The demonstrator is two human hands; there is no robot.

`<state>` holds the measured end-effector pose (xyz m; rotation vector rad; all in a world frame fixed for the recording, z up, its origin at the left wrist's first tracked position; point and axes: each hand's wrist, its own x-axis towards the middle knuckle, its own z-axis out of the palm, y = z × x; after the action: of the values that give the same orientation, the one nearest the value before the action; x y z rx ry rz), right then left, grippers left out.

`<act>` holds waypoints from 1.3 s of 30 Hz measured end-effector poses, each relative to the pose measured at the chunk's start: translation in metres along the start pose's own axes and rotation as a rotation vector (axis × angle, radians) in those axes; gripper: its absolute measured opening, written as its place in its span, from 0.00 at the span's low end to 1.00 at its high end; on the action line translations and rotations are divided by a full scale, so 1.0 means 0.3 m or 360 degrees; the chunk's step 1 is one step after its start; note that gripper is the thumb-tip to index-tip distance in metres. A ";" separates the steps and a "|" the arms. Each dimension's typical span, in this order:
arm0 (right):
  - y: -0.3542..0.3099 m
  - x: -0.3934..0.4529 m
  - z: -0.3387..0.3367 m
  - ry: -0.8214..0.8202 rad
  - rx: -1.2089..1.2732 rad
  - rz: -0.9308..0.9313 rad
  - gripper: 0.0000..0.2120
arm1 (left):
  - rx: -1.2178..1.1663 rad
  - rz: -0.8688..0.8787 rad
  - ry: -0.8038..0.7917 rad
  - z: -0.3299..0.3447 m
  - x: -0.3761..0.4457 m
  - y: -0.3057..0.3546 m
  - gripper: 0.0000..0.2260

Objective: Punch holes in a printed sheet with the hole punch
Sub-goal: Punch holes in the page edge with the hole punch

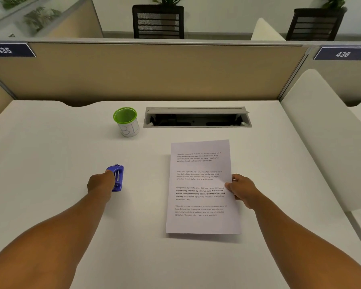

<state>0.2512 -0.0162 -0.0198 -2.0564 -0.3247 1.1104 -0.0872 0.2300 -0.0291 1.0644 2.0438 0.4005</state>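
A small blue hole punch [118,177] stands on the white desk, left of centre. My left hand [100,183] is closed around its left side, fingers hidden behind the knuckles. A printed sheet [200,188] with several blocks of text is to the right, its near edge slightly raised above the desk with a shadow under it. My right hand [243,189] pinches the sheet's right edge, thumb on top.
A green-rimmed mesh cup [126,122] stands behind the punch. An open cable tray [197,117] is set into the desk at the back. A beige partition [154,71] closes the far side, and a white side panel [325,132] rises on the right.
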 end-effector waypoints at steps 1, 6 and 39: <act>-0.003 -0.001 0.001 0.0000 0.0007 -0.0002 0.09 | -0.0025 -0.0010 -0.0010 0.001 -0.002 0.002 0.15; -0.013 0.000 0.008 0.0005 0.0024 -0.0012 0.09 | -0.0148 0.0034 -0.0120 0.033 -0.033 0.018 0.11; -0.032 0.004 0.019 0.0033 0.0101 -0.0112 0.10 | -0.0074 0.0354 -0.0585 0.301 -0.316 0.062 0.13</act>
<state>0.2487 -0.0060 -0.0154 -1.9844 -0.3440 1.0433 0.0243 0.1590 -0.0295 1.2412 1.5929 0.3338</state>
